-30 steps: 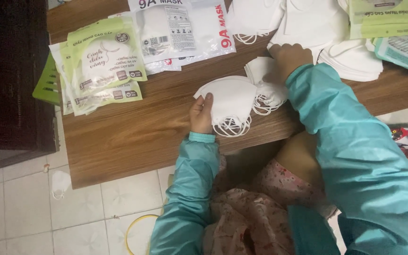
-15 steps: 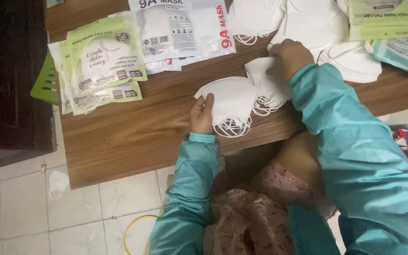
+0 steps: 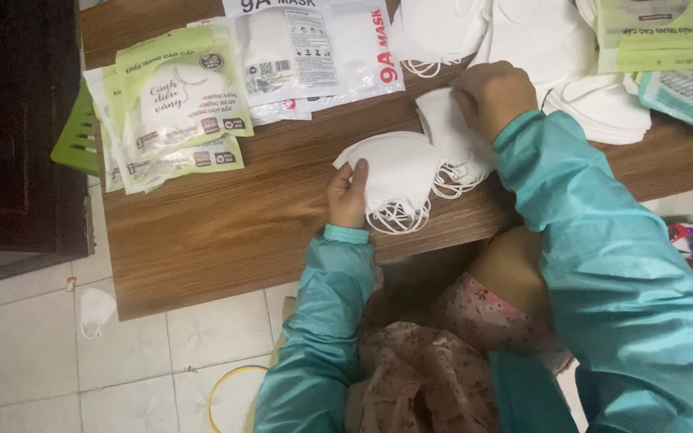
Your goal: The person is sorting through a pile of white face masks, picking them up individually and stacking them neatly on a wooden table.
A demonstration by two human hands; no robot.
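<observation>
My left hand point(image 3: 346, 195) pinches the near edge of a small stack of white face masks point(image 3: 395, 172) that lies on the wooden table point(image 3: 226, 232), ear loops hanging over the front edge. My right hand point(image 3: 492, 95) grips a single white mask point(image 3: 447, 124) just right of that stack, above a second pile of masks point(image 3: 467, 168). Both arms wear teal sleeves.
Green-and-white mask packets point(image 3: 178, 108) lie at the table's left, clear mask bags point(image 3: 314, 48) at the back middle. More loose white masks point(image 3: 555, 48) and packets point(image 3: 659, 36) fill the back right. One mask point(image 3: 96, 311) lies on the tiled floor. A dark cabinet point(image 3: 10, 136) stands left.
My right hand has come down and slightly left with its mask, towards the stack. My left hand has stayed on the stack's edge.
</observation>
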